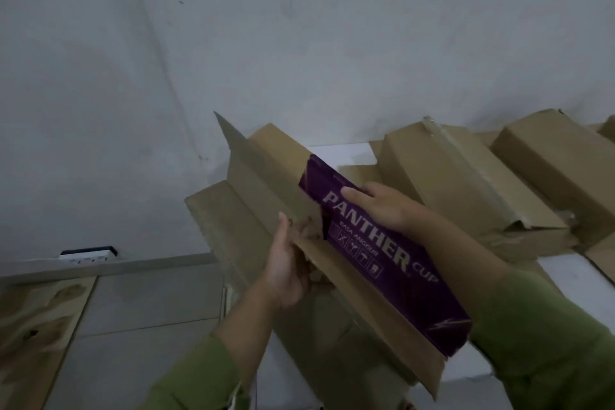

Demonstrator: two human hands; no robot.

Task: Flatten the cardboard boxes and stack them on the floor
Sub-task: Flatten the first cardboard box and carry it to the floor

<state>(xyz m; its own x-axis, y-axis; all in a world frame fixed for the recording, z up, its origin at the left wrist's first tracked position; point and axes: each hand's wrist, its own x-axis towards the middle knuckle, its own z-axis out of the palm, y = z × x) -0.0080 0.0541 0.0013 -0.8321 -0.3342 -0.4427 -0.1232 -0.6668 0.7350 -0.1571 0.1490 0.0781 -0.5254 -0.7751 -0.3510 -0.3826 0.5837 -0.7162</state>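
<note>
The person's left hand (288, 268) grips the near edge of a brown flap on the cardboard box (382, 253), thumb on top and fingers curled beneath the flap. The right hand (382, 210) lies over the box's purple printed panel, fingers laid along the white "PANTHER" lettering and wrapped round the panel's upper edge; how far they curl behind cannot be told. Both arms wear olive-green sleeves (545, 336). The box is held up in front of the person, tilted, partly collapsed, with one flap (239, 150) standing up toward the wall. Beneath and behind it lies more brown cardboard (213, 210). To the right, just beside, two unflattened boxes rest on a white surface (565, 270): a taped box (466, 183), dented at its near end, and a further box (559, 163) beyond it. A plain grey wall (299, 43) fills the background. At lower left, grey floor tiles (149, 303), a wood-grain board (36, 326) and a white power strip (88, 255) against the skirting
</note>
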